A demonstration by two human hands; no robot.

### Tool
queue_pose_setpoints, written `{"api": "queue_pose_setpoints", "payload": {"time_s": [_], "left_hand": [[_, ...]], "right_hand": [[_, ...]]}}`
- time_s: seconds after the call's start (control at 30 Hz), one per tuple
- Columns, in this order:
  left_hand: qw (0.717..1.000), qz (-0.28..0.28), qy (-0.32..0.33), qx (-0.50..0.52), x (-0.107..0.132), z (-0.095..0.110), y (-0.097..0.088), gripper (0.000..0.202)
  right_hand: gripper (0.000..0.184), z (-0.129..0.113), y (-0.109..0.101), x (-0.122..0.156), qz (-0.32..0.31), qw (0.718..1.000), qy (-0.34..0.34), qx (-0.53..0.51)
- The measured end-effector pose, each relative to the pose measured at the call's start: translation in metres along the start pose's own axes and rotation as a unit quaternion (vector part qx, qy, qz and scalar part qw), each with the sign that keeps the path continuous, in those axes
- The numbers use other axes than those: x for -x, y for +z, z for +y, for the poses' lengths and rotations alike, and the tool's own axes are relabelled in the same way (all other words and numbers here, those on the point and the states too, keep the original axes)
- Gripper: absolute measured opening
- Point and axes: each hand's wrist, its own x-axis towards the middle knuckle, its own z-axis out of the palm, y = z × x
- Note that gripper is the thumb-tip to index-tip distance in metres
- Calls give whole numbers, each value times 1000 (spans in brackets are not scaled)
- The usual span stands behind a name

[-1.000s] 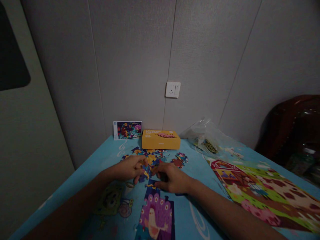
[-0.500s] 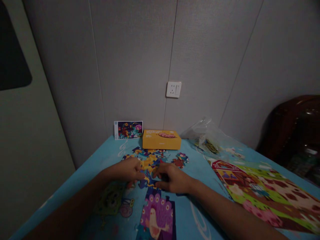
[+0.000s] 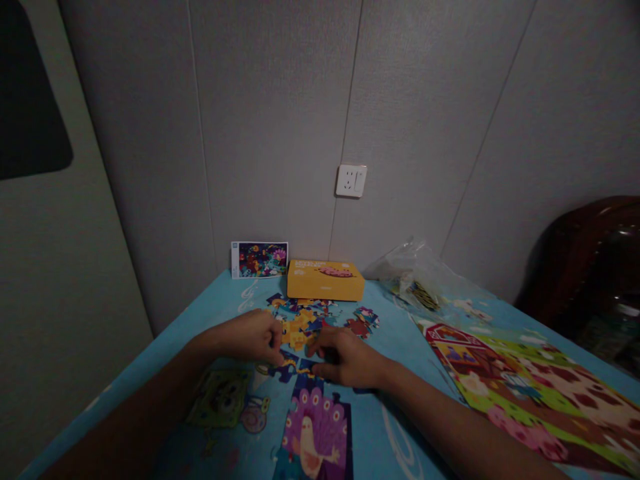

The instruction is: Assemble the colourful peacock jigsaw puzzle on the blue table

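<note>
Sky-blue printed tablecloth [image 3: 185, 327] bears a dark-blue cardboard puzzle piece [image 3: 286, 371] at the fingertips of the curled left hand [image 3: 254, 337], the nearer one; whether they pinch it, I cannot tell. Just right of it lies the far end of a purple-peacock puzzle section [image 3: 316, 427], long axis pointing away from the person, beside the right hand [image 3: 347, 358], thumb and forefinger parted

Slants the left forearm [image 3: 155, 400] and right forearm [image 3: 445, 420] inward, toward the far edge of the tabletop [image 3: 400, 340]. Curls the left hand [image 3: 255, 337] with fingertips angled down. Bows the right hand [image 3: 350, 359] near it, back upward, with thumb and forefinger parted.
</note>
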Motion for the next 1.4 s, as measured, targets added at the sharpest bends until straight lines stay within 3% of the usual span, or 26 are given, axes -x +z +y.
{"api": "queue_pose_setpoints", "payload": {"time_s": [0.07, 0.13, 0.3, 0.53, 0.67, 0.9, 1.03, 1.17, 1.27, 1.4], "left_hand": [[999, -9, 31, 37, 1, -1, 1, 60], [997, -38, 42, 50, 1, -1, 4, 71], [997, -48, 38, 46, -1, 2, 8, 53], [997, -13, 50, 52, -7, 0, 14, 57], [996, -22, 55, 64, -11, 0, 19, 57], [998, -14, 31, 45, -7, 2, 14, 56], [997, -3, 65, 49, -8, 4, 15, 58], [991, 7, 111, 78, -12, 6, 19, 46], [989, -10, 123, 87, -14, 8, 21, 40], [990, -15, 108, 88, -13, 7, 19, 47]], "right_hand": [[25, -1, 0, 0, -1, 1000, 1, 0], [26, -1, -1, 0, -5, 1000, 5, 0], [26, -1, -1, -1, -4, 1000, 11, -6], [25, 1, 1, -1, -5, 1000, 8, -7], [25, 0, 1, -1, -3, 1000, 7, -6], [24, -3, -1, -1, -1, 1000, 11, -6], [23, -2, 0, -1, 0, 1000, 14, -7], [24, -1, 0, -1, 1, 1000, 11, -6], [23, 0, 0, -1, -2, 1000, 7, -4], [22, -1, 0, -2, -4, 1000, 9, -4]]}}
